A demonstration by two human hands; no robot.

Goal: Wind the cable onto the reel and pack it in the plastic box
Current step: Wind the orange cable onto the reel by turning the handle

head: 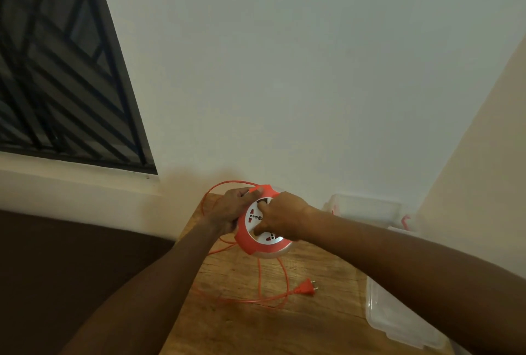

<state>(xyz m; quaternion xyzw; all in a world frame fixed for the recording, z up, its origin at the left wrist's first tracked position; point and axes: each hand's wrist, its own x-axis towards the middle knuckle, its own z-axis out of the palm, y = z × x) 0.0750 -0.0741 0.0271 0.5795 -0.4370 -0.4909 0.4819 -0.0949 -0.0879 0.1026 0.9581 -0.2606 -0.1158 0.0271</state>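
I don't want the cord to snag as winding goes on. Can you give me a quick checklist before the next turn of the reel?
1. Left hand grips the reel rim: ok.
2. Right hand fingers on the white hub: ok.
3. Orange cable fully wound: not ok, loops lie on the table.
4. Plug free of tangles: ok, lies apart.
5. Plastic box open and ready: cannot tell.

Reel point(263, 229) above table point(227, 323) (plug point(306, 288) probably below).

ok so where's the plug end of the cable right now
The plug lies loose on the wooden table, below the reel and left of the clear lid.
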